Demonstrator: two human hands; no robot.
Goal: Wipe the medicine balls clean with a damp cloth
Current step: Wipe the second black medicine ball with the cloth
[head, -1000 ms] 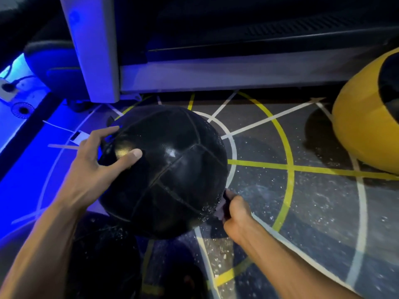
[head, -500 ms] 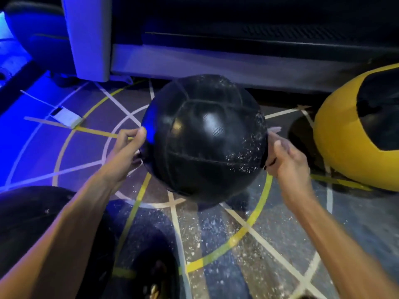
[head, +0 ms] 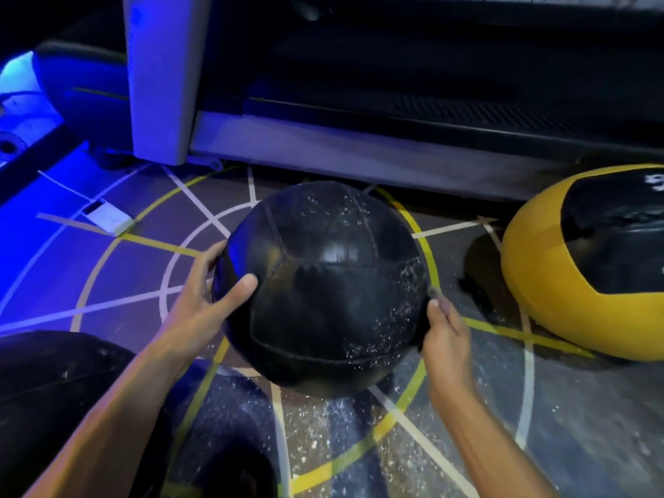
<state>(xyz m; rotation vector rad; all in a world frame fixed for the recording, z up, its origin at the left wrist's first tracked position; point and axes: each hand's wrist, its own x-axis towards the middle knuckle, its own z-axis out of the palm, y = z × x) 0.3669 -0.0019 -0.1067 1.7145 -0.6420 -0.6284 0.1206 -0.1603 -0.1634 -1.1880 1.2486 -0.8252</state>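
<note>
I hold a black leather medicine ball [head: 323, 289] just above the floor, between both hands. White flecks dot its right side and top. My left hand [head: 212, 300] grips its left side, thumb on the front and fingers behind. My right hand [head: 445, 332] holds the lower right side, its fingers hidden behind the ball. A small dark scrap shows at the right thumb tip; I cannot tell whether it is a cloth. A yellow and black medicine ball [head: 539, 282] lies on the floor to the right.
Another black ball [head: 54, 389] sits at the lower left by my arm. A machine's pale base rail [head: 323, 152] and white post [head: 161, 77] run across the back. A small white device [head: 109, 217] lies on the floor at left. The line-marked floor [head: 359, 443] carries white flecks.
The ball has come up from the lower left to the middle and has been turned. My right hand went from under it to its right side. My left thumb now lies on the front.
</note>
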